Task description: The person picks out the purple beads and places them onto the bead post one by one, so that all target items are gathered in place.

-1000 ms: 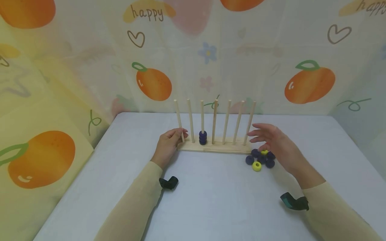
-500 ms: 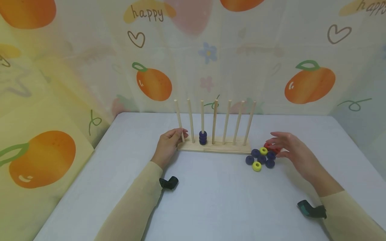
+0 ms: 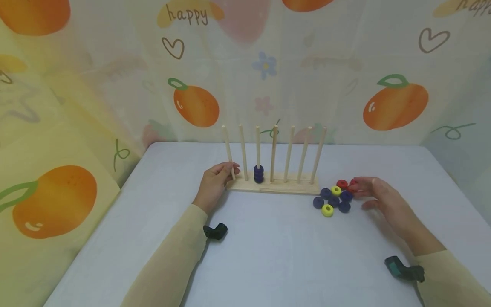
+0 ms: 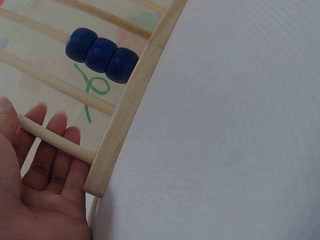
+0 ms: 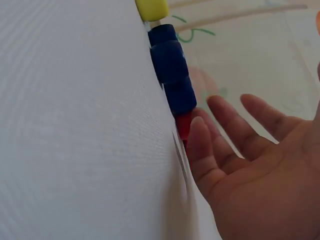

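Note:
A wooden peg rack (image 3: 291, 186) stands on the table with a row of upright pegs. Three blue beads (image 3: 258, 174) are stacked on its third peg from the left. My left hand (image 3: 215, 184) grips the leftmost peg (image 4: 57, 140) low down, thumb on one side and fingers behind. To the right of the rack lies a loose group of beads, with blue beads (image 3: 333, 201), yellow beads (image 3: 327, 210) and red beads (image 3: 342, 184). My right hand (image 3: 385, 204) is at the group's right side, fingertips over a red bead (image 5: 183, 126), thumb apart from the fingers.
The table (image 3: 261, 251) has a white cover. Behind it hangs a curtain (image 3: 307, 68) printed with oranges. Each sleeve carries a small dark wrist camera, one at the left wrist (image 3: 215, 231) and one at the right wrist (image 3: 404, 269).
My right hand has moved right and toward me, from beside the rack's right end to the far side of the bead group, uncovering red beads. The left hand keeps its grip.

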`<move>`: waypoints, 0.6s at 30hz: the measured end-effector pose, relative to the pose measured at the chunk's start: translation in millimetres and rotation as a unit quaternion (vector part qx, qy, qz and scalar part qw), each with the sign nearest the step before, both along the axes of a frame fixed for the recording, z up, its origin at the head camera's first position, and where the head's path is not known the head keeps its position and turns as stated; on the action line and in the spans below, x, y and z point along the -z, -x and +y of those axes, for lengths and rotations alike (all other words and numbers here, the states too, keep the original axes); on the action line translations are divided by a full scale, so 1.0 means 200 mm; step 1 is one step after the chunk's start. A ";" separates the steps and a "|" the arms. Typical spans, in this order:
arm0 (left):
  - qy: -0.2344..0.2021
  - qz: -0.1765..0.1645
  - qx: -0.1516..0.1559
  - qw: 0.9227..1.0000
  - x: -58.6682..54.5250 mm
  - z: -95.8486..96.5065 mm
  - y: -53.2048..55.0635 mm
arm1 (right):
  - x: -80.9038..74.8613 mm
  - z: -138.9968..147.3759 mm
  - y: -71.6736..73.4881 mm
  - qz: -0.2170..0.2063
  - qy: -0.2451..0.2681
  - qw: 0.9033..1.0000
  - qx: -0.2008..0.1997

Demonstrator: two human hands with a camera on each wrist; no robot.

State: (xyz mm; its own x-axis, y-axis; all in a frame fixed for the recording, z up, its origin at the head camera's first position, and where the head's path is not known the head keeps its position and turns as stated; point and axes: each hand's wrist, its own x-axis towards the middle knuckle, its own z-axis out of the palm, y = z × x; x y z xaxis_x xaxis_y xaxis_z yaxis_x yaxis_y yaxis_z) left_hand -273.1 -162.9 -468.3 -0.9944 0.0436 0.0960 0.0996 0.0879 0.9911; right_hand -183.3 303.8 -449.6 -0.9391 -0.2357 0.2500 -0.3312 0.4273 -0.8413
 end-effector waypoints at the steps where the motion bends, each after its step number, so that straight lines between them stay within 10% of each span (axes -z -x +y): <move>1: 0.001 0.000 0.000 1.000 0.00 0.00 0.00 | 0.01 0.00 0.00 -0.004 -0.006 1.000 0.003; 18: 0.002 0.002 0.000 1.000 0.00 0.00 0.01 | 0.04 0.00 0.00 -0.046 -0.118 0.991 0.037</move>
